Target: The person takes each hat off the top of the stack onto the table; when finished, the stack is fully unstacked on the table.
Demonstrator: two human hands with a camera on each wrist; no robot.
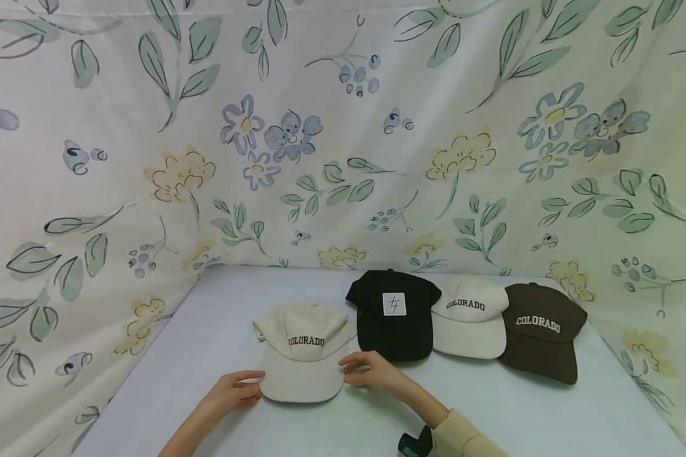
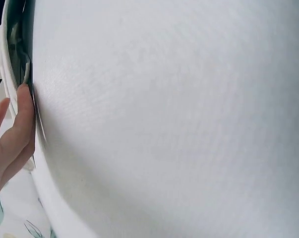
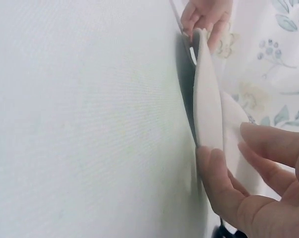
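Note:
A cream cap (image 1: 304,381) with dark COLORADO lettering lies on the white table, brim toward me. At the brim's left side, my left hand (image 1: 235,388) rests its fingertips by the edge. In the left wrist view those fingers (image 2: 24,114) are fairly straight along the cap's side. My right hand (image 1: 377,373) is at the brim's right side. From the right wrist, its lower fingertips (image 3: 209,156) touch the brim edge (image 3: 209,99), while the other fingers stand apart above the brim. Neither hand is closed round the cap.
To the right, a black cap (image 1: 396,333) with a marked white label, a white COLORADO cap (image 1: 470,336) and a brown COLORADO cap (image 1: 540,349) sit in an overlapping row. Floral cloth (image 1: 343,216) hangs behind the table. A black strap-like object (image 1: 416,441) is by the right sleeve.

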